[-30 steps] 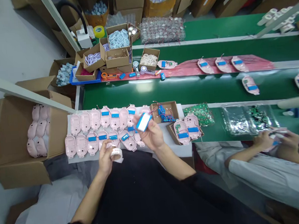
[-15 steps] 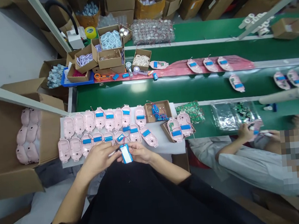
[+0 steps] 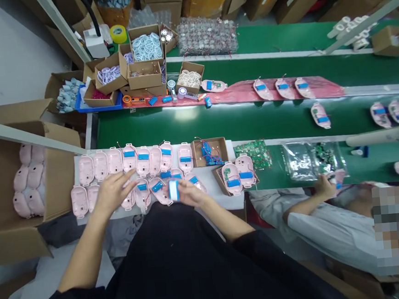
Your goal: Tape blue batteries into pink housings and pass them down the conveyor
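Observation:
Between the fingers of my right hand (image 3: 190, 193) is a blue battery pack (image 3: 174, 191) with a white face turned up. My left hand (image 3: 115, 191) is apart from it, fingers stretched out over the front row of pink plastic shells, covering some of them. Two rows of these pink shells (image 3: 86, 169) lie on a white sheet (image 3: 219, 185). Several hold blue battery packs (image 3: 129, 153); those at the left end have none. A small cardboard box (image 3: 199, 147) with blue batteries and red wires stands behind my right hand.
A large carton (image 3: 62, 178) of pink shells stands at the left. Green circuit boards (image 3: 254, 153) lie right of the sheet, beside two stacked shells. Beyond runs a green conveyor (image 3: 142, 126) carrying shells. At the right, a co-worker's hand (image 3: 325, 186) holds a shell.
My left hand has let go of the battery pack and moved left over the shells. My right hand keeps the pack and has shifted slightly right and up.

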The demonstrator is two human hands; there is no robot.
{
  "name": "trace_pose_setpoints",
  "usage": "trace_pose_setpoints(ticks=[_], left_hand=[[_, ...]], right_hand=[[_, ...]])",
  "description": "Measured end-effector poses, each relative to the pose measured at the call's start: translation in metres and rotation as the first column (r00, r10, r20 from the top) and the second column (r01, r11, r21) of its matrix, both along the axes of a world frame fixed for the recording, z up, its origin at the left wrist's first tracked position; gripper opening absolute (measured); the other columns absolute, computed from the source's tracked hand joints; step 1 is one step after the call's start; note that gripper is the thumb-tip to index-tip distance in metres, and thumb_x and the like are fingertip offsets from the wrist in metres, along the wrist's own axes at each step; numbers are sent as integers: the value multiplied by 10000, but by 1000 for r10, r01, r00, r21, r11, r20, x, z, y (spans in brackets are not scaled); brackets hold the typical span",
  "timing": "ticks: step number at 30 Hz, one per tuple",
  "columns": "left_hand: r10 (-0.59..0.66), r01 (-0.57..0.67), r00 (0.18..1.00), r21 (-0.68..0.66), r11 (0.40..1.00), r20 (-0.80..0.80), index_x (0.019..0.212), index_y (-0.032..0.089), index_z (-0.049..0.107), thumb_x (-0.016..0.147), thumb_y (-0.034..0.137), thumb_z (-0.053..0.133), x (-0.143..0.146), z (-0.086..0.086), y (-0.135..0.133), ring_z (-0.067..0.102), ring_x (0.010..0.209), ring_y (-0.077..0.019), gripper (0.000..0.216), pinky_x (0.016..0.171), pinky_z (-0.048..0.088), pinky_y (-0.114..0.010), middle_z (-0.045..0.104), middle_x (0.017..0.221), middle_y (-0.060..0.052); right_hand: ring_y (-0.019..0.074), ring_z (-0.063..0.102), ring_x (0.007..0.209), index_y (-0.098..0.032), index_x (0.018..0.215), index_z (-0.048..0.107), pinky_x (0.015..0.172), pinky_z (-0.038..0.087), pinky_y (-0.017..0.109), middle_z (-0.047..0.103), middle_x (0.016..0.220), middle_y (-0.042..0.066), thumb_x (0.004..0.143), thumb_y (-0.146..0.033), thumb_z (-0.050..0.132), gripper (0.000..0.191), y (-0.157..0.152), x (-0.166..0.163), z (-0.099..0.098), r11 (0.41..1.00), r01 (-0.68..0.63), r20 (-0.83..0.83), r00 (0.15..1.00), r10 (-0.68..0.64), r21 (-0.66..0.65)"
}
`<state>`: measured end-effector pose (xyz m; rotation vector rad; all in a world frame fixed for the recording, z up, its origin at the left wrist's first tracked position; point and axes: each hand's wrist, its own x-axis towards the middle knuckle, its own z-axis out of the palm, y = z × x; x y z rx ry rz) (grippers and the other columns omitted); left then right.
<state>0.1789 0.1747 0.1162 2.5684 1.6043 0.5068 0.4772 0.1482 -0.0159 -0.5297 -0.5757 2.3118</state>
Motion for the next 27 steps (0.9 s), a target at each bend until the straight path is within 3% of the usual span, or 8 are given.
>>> trace_pose_setpoints(ticks=[3,5,6,9,11,13,16,27], left_hand=[[132,-105,977,-161,981,168,1126,208,790,1001,497,582,4,-39,-35,709,791,-213,377,764,534,-314,771,876,-68],[246,-170,940,-297,940,238,1049,219,806,995,488,581,5,-58,-63,739,855,-222,355,782,559,-308,798,949,-74],[307,-205,916,-357,911,260,1019,224,810,986,486,586,4,-64,-76,748,876,-226,346,786,569,-307,803,964,-74],[473,-308,837,-478,823,276,973,228,812,953,493,613,-2,-73,-103,760,915,-241,332,804,584,-316,810,981,-72],[542,-361,798,-512,780,263,959,224,812,936,494,631,-7,-75,-112,762,914,-246,326,817,583,-322,811,976,-71],[576,-391,777,-524,757,253,947,224,811,928,494,638,-12,-76,-118,761,906,-249,321,838,578,-330,811,963,-68],[600,-414,760,-527,742,248,944,228,809,932,497,631,-17,-78,-124,758,890,-246,323,852,571,-330,809,940,-60],[615,-422,759,-560,713,211,940,229,808,931,519,616,-26,-84,-131,760,910,-246,348,851,570,-302,812,953,-62]], right_hand=[[243,730,1094,-237,1209,579,1011,556,437,749,1185,105,822,-494,784,508,62,22,-42,950,294,267,912,-311,102],[247,721,1123,-226,1248,551,1021,549,436,735,1225,119,852,-491,735,510,106,40,-69,915,323,519,754,-402,241],[252,715,1139,-212,1277,539,1024,546,432,729,1236,133,875,-479,708,512,127,49,-80,911,263,651,638,-412,319],[297,690,1187,-145,1395,482,1029,527,422,716,1245,199,946,-399,662,546,176,65,-102,892,-221,916,175,-362,395],[332,680,1192,-103,1456,426,1021,514,418,689,1267,257,983,-344,638,572,194,67,-109,776,-590,933,-101,-344,223],[340,679,1181,-95,1466,414,1007,508,408,667,1281,282,1015,-314,585,530,202,63,-111,607,-794,904,-244,-352,22],[314,677,1174,-111,1406,495,1012,497,388,672,1269,261,1043,-293,508,406,203,54,-113,469,-879,889,-282,-360,-88],[307,684,1148,-85,1358,580,999,510,396,653,1306,273,1055,-234,430,369,202,40,-119,421,-900,867,-297,-399,-114]])
